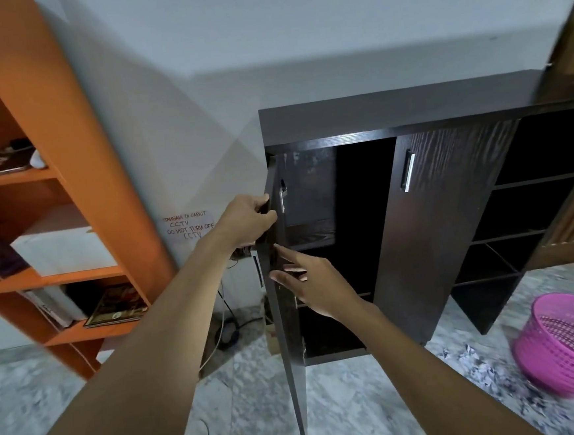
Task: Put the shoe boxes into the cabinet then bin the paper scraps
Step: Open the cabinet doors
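Observation:
A dark brown cabinet (397,109) stands against the wall with its left door (288,337) swung open towards me. My left hand (248,220) grips the door's edge near its silver handle. My right hand (313,284) lies lower down with straight fingers touching the inner side of the same door. The left compartment behind the door is dark, with shelves, and its contents cannot be made out. Paper scraps (475,363) lie on the marble floor beside a pink plastic basket (570,342). No shoe boxes are visible.
The cabinet's middle door (427,227) is shut; open shelves (525,205) are on its right. An orange bookshelf (70,186) with books and small items stands at left. Cables (225,328) trail on the floor by the wall, under a handwritten note (188,225).

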The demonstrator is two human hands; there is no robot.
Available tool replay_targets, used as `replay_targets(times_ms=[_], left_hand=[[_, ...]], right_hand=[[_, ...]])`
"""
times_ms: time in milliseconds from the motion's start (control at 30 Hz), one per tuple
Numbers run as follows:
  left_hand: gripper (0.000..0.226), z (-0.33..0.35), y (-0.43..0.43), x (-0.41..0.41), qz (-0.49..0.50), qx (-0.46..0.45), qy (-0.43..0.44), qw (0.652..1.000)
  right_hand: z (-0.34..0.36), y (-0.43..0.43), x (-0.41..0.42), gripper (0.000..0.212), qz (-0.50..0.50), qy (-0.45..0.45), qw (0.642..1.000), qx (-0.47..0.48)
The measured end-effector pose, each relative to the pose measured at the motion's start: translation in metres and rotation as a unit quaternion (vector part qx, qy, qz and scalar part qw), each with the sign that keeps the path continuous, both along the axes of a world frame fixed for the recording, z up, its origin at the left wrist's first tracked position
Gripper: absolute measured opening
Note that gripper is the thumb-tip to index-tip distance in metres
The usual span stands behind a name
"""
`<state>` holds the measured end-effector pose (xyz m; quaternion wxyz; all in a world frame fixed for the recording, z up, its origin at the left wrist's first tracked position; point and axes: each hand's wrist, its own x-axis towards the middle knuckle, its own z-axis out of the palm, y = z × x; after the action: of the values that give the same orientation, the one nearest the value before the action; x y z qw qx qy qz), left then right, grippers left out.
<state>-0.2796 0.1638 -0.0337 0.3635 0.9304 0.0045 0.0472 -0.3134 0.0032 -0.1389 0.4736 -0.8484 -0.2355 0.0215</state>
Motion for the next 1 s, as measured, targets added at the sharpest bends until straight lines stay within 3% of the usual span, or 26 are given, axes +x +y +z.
replay_targets(times_ms=[133,200,333,467,567,767,1000], left_hand=[[0.021,0.019,-0.011,0.018,0.017,0.225,0.003,0.974],[0.024,0.029,-0.025,0.031,0.012,0.265,-0.038,0.964],[0.046,0.039,-0.068,0.066,-0.072,0.185,-0.079,0.977],[0.043,0.038,-0.12,0.109,-0.151,0.119,-0.143,0.971],[0.046,0.027,-0.155,0.153,-0.158,0.136,-0.19,0.959],[0.048,0.021,-0.213,0.239,-0.174,0.223,-0.207,0.937],[0.028,0.027,-0.242,0.291,-0.171,0.177,-0.169,0.954]], right_hand=[[0.02,-0.046,0.011,0.043,-0.067,-0.017,0.997,0.03],[0.026,-0.075,0.022,0.036,-0.116,-0.039,0.992,0.041],[0.033,-0.14,0.055,0.031,-0.215,-0.047,0.973,0.065],[0.036,-0.198,0.098,0.029,-0.281,-0.049,0.954,0.089],[0.03,-0.233,0.137,0.032,-0.297,-0.028,0.949,0.1],[0.018,-0.272,0.21,0.039,-0.286,0.028,0.951,0.112],[0.018,-0.265,0.282,0.035,-0.263,0.029,0.957,0.121]])
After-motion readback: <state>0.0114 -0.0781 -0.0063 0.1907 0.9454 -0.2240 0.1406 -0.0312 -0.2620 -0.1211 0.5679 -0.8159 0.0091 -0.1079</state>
